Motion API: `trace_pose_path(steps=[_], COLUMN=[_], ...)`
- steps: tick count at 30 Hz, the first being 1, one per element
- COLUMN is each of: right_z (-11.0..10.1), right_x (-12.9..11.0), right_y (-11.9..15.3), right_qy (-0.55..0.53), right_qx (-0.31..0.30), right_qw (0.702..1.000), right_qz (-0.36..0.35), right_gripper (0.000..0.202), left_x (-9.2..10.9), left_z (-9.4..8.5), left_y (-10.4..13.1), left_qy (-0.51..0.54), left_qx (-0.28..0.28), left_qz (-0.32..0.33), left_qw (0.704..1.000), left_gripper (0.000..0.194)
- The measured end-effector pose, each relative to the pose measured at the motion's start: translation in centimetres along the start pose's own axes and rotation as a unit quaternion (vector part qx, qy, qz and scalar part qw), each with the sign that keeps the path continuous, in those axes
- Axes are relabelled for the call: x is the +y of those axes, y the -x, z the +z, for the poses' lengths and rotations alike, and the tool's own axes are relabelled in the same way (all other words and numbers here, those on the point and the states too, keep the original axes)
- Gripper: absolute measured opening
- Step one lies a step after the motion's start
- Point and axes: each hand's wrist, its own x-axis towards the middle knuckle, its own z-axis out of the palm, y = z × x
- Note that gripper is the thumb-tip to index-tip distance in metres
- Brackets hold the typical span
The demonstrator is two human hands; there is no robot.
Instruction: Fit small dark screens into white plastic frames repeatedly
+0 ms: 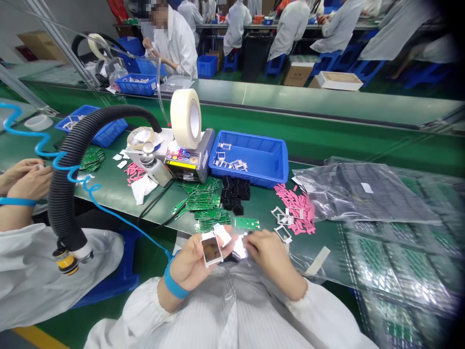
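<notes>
Presently, one white-framed panel [212, 250] in your left hand [196, 259], at the near edge of the table [116, 196]; palm turned up, thumb and fingers closed about the frame, dark glossy face showing; one white piece [222, 234] against the same fingers, partly over the frame; one blue wristband [176, 283] on that wrist; one bright, shiny piece [240, 247] between your two hands, too washed out to identify; your right hand [269, 248] with thumb and fingers gathered at it, though whether pinching or merely touching you cannot be told.

Step in hand, by judgement: close fingertip handling of panel and shiny piece; next move, by judgement: a steady left palm and a light right-hand touch, the glossy face seeming liable to smudge.

Within reach: one green board [246, 223], flat, just beyond your hands; piled boards [205, 202] to its left; black parts [235, 194] farther off; loose white frames [284, 233] and pink strips [305, 208] to the right; blue bin [267, 162] at the far side.
</notes>
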Motion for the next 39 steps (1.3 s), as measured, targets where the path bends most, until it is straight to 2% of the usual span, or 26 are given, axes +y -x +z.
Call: trace_pose_path(steps=[3, 5, 7, 10, 12, 14, 15, 17, 19, 20, 21, 23, 26, 29, 35, 39], right_z=[-0.1, -0.5, -0.9, -0.7, -0.5, -0.8, -1.1, -2.0, -2.7, -2.9, -2.8, -2.4, -1.4, -0.9, -0.4, 0.9], right_x=[0.3, -0.9, -2.5, -4.1, -4.6, -4.9, -5.1, -5.7, -6.5, -6.9, -7.4, -8.2, -8.7, -8.7, -8.6, -8.5], right_y=[-0.1, -0.2, -0.5, -1.1, -1.4, -1.4, -1.4, -1.1, -0.7, -0.5, -0.4, -0.2, -0.2, -0.4, -0.6, -0.8], right_qy=[-0.02, -0.111, -0.258, -0.437, -0.497, -0.519, -0.507, -0.418, -0.245, -0.147, -0.059, 0.061, 0.132, 0.156, 0.135, 0.151], right_qx=[0.004, -0.027, -0.097, -0.202, -0.216, -0.179, -0.146, -0.064, 0.002, 0.025, 0.042, 0.07, 0.094, 0.096, 0.108, 0.119], right_qw=[1.0, 0.993, 0.961, 0.876, 0.84, 0.835, 0.848, 0.906, 0.967, 0.981, 0.982, 0.965, 0.942, 0.935, 0.941, 0.941], right_qz=[-0.001, -0.011, -0.024, -0.019, 0.006, 0.03, 0.037, 0.015, -0.068, -0.121, -0.173, -0.246, -0.294, -0.304, -0.292, -0.278], right_gripper=[0.023, 0.032, 0.036, 0.035, 0.036, 0.036, 0.034, 0.028, 0.027, 0.029, 0.032, 0.035, 0.027, 0.018, 0.016, 0.021], left_x=[-0.2, -0.4, -0.5, -0.5, -0.6, -0.7, -0.7, -0.9, -1.1, -1.1, -1.1, -1.1, -1.1, -1.1, -1.6, -2.4], left_z=[0.3, 0.7, 1.1, 1.5, 1.5, 1.3, 1.3, 1.1, 1.2, 1.2, 1.3, 1.6, 1.7, 1.6, 1.4, 0.9], left_y=[-0.1, -0.2, -0.3, -0.3, -0.2, -0.2, -0.2, -0.3, -0.5, -0.7, -0.8, -0.9, -1.0, -0.9, -0.8, -1.1], left_qy=[0.035, 0.054, 0.069, 0.082, 0.08, 0.074, 0.071, 0.061, 0.04, 0.027, 0.014, -0.004, -0.013, -0.026, -0.031, 0.018], left_qx=[-0.057, -0.086, -0.105, -0.108, -0.096, -0.079, -0.067, -0.033, 0.017, 0.039, 0.057, 0.083, 0.112, 0.136, 0.15, 0.164], left_qz=[-0.04, -0.068, -0.09, -0.12, -0.126, -0.11, -0.096, -0.062, -0.028, -0.013, 0.0, 0.017, 0.029, 0.037, 0.062, 0.027], left_qw=[0.997, 0.992, 0.988, 0.984, 0.984, 0.988, 0.991, 0.996, 0.999, 0.999, 0.998, 0.996, 0.993, 0.99, 0.986, 0.986], left_gripper=[0.032, 0.033, 0.034, 0.04, 0.047, 0.046, 0.042, 0.037, 0.038, 0.038, 0.039, 0.039, 0.04, 0.04, 0.04, 0.033])
